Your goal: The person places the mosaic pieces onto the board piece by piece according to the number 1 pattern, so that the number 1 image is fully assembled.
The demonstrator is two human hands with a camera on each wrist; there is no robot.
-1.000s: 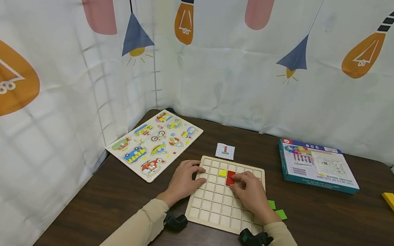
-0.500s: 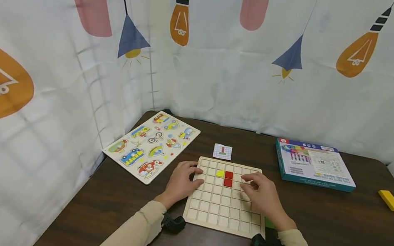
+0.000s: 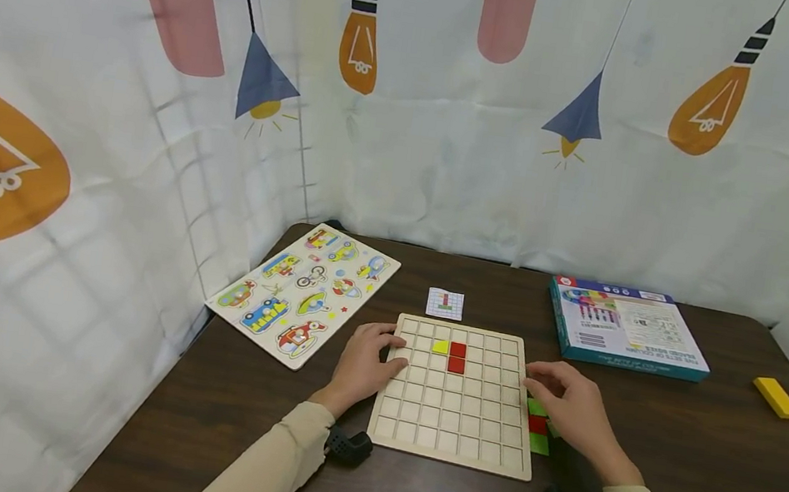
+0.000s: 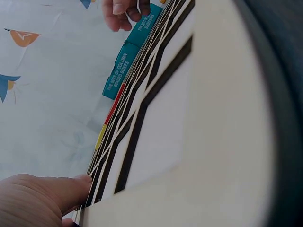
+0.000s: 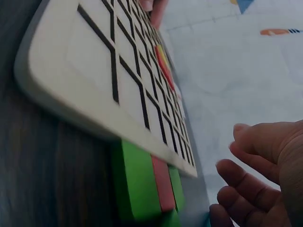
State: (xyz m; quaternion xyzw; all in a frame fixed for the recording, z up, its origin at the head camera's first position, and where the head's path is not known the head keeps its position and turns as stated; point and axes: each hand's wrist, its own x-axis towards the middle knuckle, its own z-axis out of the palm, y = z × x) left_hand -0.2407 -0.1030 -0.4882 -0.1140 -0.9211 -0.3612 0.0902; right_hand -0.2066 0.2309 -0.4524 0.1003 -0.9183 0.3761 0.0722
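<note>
A wooden grid board (image 3: 449, 449) lies flat, with a yellow tile (image 3: 440, 347) and two red tiles (image 3: 457, 357) in its upper cells. My left hand (image 3: 362, 366) rests on the board's left edge, thumb and index fingertips over the outer cells; the thumb (image 4: 52, 191) also shows in the left wrist view. Just past the right edge hovers my right hand (image 3: 577, 410), fingers loosely bent, nothing between them. Below it, beside the board, are several loose tiles, among them a green tile (image 5: 137, 182) and a red tile (image 5: 163, 182). The hand partly covers them in the head view.
Behind the board lies a small grid pattern card (image 3: 445, 304). A vehicle-picture puzzle board (image 3: 305, 292) is at the left, a flat box (image 3: 632, 330) at the back right. Farther right sits a yellow block (image 3: 778, 398). A printed curtain (image 3: 443, 169) encloses the table.
My right hand has left the red tiles on the grid and moved right, past the board's edge, uncovering the loose tiles there. My left hand stays at the left edge.
</note>
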